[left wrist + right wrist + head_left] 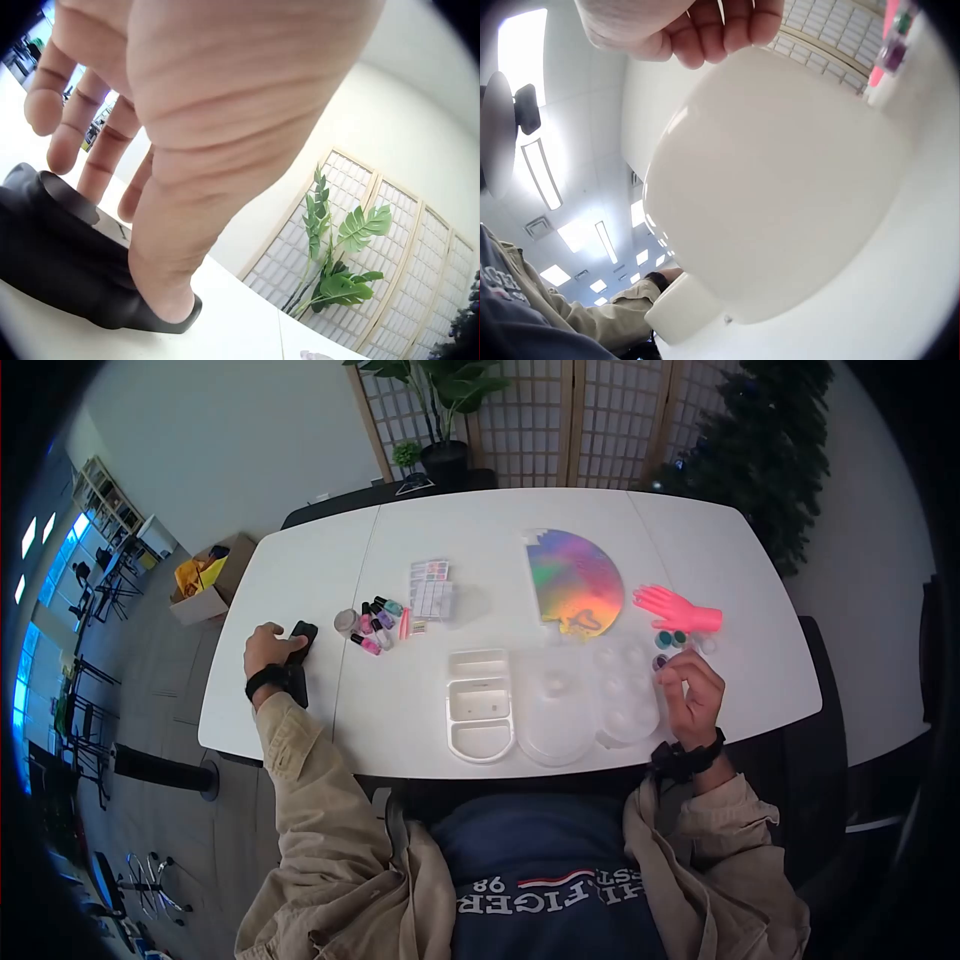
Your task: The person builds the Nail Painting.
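At the table's left side, my left hand (265,650) has its thumb resting on a black object (303,632). In the left wrist view, the thumb of my left hand (176,165) touches one end of the black object (60,255), while the other fingers hang apart, loosely bent. My right hand (693,695) is beside a translucent tray (628,715) and a small purple jar (660,662), its fingers loosely curled. From the right wrist, several fingertips of the right hand (697,26) show by the edge of a pale tray (780,180), with nothing visible in them.
A white three-part tray (480,705) lies near the front edge. Nail polish bottles (382,622) and clear cases (432,598) are left of centre. An iridescent sheet (575,580) and a pink model hand (680,610) lie farther back, with small jars (680,639) in front.
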A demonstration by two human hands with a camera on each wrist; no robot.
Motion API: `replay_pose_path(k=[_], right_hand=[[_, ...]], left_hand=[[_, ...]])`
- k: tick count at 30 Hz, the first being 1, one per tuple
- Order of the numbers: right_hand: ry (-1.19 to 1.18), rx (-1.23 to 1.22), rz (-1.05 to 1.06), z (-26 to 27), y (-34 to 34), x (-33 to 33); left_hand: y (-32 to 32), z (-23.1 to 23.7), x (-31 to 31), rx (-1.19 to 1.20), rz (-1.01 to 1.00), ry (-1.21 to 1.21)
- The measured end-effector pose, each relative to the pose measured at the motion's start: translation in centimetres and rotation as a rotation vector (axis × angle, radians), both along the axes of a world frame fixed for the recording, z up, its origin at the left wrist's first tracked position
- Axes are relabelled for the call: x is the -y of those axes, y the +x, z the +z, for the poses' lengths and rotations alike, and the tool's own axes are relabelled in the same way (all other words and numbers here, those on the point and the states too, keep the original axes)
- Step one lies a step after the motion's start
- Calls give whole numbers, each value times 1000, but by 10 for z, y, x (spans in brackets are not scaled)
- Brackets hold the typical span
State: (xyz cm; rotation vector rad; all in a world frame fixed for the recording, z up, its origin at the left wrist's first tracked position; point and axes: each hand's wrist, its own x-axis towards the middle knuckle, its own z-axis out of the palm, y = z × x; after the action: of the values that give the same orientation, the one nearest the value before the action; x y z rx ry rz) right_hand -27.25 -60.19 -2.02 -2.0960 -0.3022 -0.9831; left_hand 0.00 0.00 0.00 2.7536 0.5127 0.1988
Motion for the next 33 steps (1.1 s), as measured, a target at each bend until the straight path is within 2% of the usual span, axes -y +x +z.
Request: replay_pose_path(k=[2, 4, 7, 12, 15, 17, 20, 25, 26, 28, 30, 33], right_hand=[[-5, 3, 1, 1, 0, 0], [-8, 3, -4, 2, 0, 0], [2, -2, -7, 3, 0, -2], [-31, 26, -30, 3, 2, 1], [-116, 85, -49, 19, 8, 5], [-211, 101, -65, 41, 12, 7], [-282, 35, -132, 75, 23, 9], [-353, 48, -164, 116, 60, 10], [-358, 27, -162, 119, 67, 10], [-367, -14, -155, 119, 81, 9], [-372, -83, -103, 109, 89, 4], [-387, -205, 3, 84, 102, 1]], left_hand=[[-5, 15, 9, 70, 10, 11], [6, 15, -5, 218, -102, 61], [-8, 54, 3, 446, -242, -48], [-72, 124, 83, 684, -485, -232], [-108, 125, 136, 680, -774, -358], [-128, 119, 163, 592, -950, -352], [-140, 120, 188, 561, -1034, -295], [-154, 125, 212, 560, -1115, -333], [-158, 123, 218, 541, -1152, -327], [-167, 115, 227, 348, -1281, -312], [-167, 97, 238, 292, -1481, -229], [-172, 64, 258, 205, -1567, -163]])
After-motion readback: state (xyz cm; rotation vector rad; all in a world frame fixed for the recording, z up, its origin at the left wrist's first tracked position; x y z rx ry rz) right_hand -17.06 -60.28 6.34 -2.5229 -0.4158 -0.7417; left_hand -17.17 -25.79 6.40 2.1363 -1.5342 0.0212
